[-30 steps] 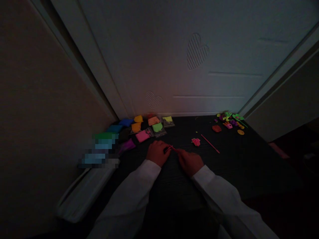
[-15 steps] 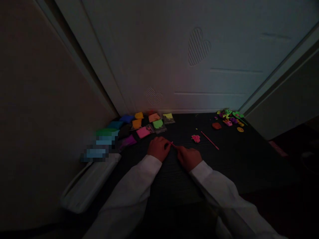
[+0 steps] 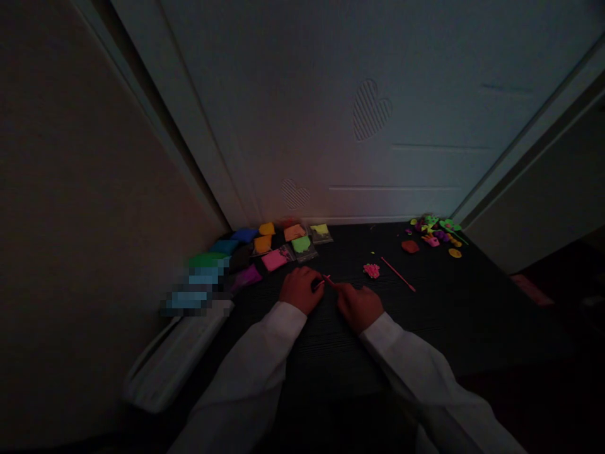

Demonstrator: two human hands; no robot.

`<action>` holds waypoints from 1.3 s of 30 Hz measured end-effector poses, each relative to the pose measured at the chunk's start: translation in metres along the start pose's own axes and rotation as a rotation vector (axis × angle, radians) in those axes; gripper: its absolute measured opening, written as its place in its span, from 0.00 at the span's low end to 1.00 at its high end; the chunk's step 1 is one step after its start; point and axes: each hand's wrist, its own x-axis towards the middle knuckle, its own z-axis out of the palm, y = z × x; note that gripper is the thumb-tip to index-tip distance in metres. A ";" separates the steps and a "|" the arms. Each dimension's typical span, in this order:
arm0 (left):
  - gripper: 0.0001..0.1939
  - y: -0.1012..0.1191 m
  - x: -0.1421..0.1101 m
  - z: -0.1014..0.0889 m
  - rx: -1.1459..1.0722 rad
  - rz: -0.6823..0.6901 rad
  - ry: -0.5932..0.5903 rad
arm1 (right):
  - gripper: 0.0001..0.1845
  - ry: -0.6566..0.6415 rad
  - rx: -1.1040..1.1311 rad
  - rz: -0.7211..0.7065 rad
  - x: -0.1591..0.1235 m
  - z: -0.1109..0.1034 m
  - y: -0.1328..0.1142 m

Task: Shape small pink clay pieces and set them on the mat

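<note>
The scene is very dark. My left hand [image 3: 299,289] and my right hand [image 3: 358,306] rest close together on a dark ribbed mat [image 3: 425,315], both with fingers curled. Between them runs a thin pink stick [image 3: 327,280]; the right hand pinches its near end and the left hand's fingertips close on a small dark bit at its far end. Both arms wear white sleeves. A small pink lump of clay [image 3: 371,270] lies just right of the hands, and a second pink stick [image 3: 397,273] lies beside it.
Several packets of coloured clay [image 3: 275,246] sit in rows at the back left against a white door [image 3: 368,113] with heart shapes. Small bright clay figures and pieces [image 3: 435,233] lie at the back right. A pale long object [image 3: 179,353] lies at the mat's left edge.
The hands stay together on the stick with only slight shifts. The view has tilted a little, so everything sits slightly lower in the picture than half a second ago.
</note>
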 end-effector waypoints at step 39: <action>0.16 -0.016 0.019 -0.009 -1.397 -0.562 0.124 | 0.15 0.149 0.300 -0.067 0.000 -0.001 0.010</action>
